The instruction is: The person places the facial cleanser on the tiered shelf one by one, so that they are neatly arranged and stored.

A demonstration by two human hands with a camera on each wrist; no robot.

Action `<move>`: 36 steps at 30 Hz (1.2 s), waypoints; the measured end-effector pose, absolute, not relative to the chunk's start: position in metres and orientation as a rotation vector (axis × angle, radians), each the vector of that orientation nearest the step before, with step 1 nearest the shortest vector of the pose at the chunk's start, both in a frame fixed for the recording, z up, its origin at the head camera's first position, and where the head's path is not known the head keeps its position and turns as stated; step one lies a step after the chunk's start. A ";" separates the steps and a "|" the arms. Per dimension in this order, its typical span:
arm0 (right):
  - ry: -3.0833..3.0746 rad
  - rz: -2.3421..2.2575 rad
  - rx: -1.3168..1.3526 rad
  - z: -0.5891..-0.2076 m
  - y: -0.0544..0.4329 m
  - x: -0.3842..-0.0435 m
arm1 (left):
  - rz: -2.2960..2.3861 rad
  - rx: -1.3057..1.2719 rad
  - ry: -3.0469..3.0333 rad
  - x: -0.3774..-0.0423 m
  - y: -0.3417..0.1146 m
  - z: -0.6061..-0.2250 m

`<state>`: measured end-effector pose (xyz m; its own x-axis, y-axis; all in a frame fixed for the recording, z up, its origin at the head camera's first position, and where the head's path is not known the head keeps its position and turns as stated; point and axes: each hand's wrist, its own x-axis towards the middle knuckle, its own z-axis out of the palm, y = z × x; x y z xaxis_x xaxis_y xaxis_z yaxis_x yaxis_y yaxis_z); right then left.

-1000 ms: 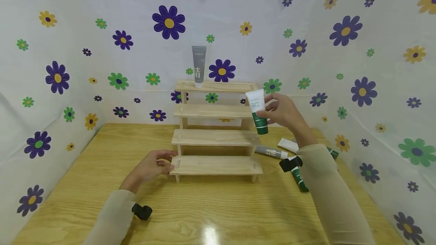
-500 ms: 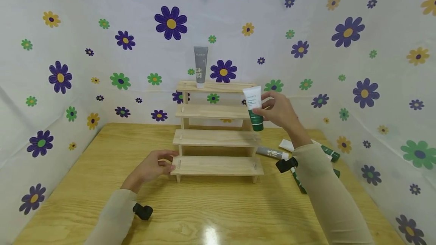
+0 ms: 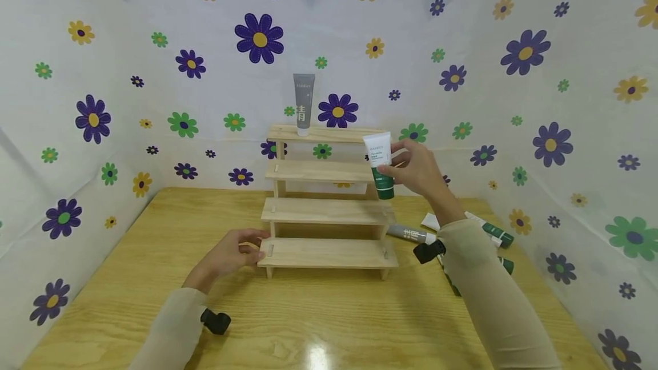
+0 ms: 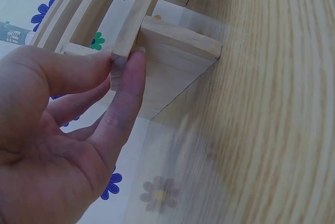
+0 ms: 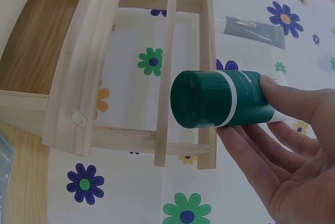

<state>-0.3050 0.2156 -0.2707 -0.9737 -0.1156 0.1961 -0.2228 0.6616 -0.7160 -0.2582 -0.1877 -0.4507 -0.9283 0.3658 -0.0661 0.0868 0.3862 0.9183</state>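
Observation:
My right hand holds a white and green squeeze tube between thumb and fingers, its green cap down and slightly tilted. In the head view the tube hangs before the right end of a stepped wooden display rack. The right wrist view shows the tube's green cap near the rack's upper boards, whether touching I cannot tell. At the rack's lower left, my left hand pinches the end of the lowest board between thumb and index finger. A grey tube stands cap down on the top step.
Right of the rack, another grey tube lies on the wooden table. Several white and green tubes lie farther right, partly hidden by my right forearm. A flower-patterned cloth encloses the back and sides.
My right hand has moved a little to the left with the white and green tube, which now hangs more upright. The left hand stays on the lowest board.

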 end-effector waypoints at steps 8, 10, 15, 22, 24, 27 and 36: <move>-2.734 1.194 0.272 -0.276 0.218 -0.305 | 1.568 0.414 2.374 -0.255 -0.187 -0.454; -2.728 1.193 0.267 -0.277 0.218 -0.306 | 1.572 0.423 2.369 -0.255 -0.187 -0.455; -2.710 1.177 0.265 -0.276 0.215 -0.306 | 1.576 0.422 2.365 -0.254 -0.188 -0.455; -2.688 1.201 0.226 -0.275 0.208 -0.308 | 1.579 0.411 2.365 -0.255 -0.190 -0.454; -2.668 1.216 0.230 -0.276 0.206 -0.309 | 1.581 0.412 2.366 -0.255 -0.191 -0.453; -2.641 1.231 0.248 -0.277 0.203 -0.310 | 1.584 0.413 2.367 -0.255 -0.193 -0.452; -2.611 1.243 0.267 -0.279 0.202 -0.313 | 1.579 0.403 2.374 -0.258 -0.190 -0.451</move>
